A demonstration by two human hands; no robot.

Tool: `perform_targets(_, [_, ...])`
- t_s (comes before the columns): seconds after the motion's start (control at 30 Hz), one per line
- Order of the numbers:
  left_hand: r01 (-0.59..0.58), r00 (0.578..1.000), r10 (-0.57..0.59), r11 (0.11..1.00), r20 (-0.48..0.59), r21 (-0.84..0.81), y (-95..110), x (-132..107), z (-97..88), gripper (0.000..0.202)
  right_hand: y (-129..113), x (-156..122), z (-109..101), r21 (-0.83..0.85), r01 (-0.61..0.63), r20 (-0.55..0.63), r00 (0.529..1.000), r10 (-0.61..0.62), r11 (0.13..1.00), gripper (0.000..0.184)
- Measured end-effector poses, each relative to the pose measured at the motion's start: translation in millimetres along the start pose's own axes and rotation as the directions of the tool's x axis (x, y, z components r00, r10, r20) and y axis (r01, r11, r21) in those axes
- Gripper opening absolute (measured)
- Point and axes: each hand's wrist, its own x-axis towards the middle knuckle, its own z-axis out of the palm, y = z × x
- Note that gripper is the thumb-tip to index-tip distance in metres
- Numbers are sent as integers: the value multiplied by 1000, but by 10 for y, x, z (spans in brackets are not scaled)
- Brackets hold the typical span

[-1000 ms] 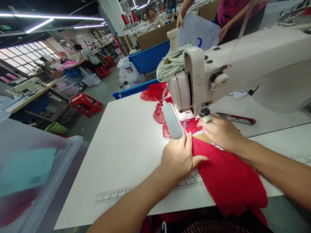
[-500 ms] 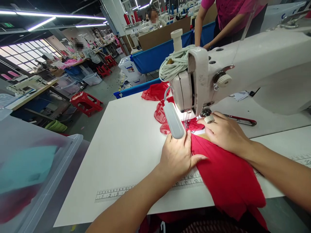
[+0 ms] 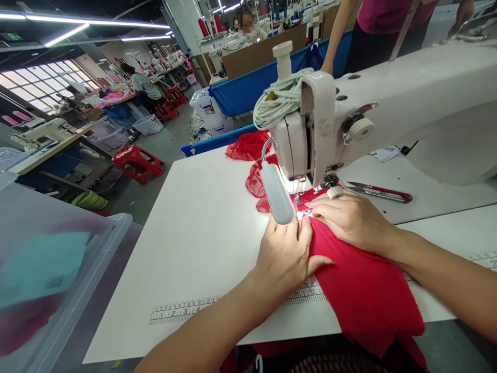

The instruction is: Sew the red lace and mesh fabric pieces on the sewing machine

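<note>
A red fabric piece [image 3: 361, 290] lies on the white sewing table [image 3: 202, 228] and runs under the needle of a white sewing machine [image 3: 388, 109]. Red lace [image 3: 256, 178] comes out behind the needle. My left hand [image 3: 285, 256] rests flat on the fabric's left edge just below the machine's lamp [image 3: 276, 194], fingers together and thumb out. My right hand [image 3: 351, 220] presses flat on the fabric right of the needle, fingers stretched toward the presser foot.
Red-handled snips [image 3: 378, 191] lie on the machine bed to the right. A clear plastic bin [image 3: 50, 280] stands at the left. A ruler strip [image 3: 186, 310] marks the table's front edge. Another person in a pink top [image 3: 384, 20] stands behind the machine. Red stools [image 3: 137, 163] sit on the floor.
The red fabric has fed a little further under the needle. Both hands have slid slightly forward with it. The person behind the machine has put down the clear bag.
</note>
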Motion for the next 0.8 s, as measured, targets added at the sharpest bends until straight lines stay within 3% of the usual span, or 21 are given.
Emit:
perform_targets(0.43, [-14,1000,13,999,27,42,-22,32,-3,75,3,33,19,-5,-61,10,998,61,998,27])
perform_targets(0.8, [31,997,-30,999,64,-16,-39,49,1,62,-13,45,17,6,-75,-1,997,75,997,28])
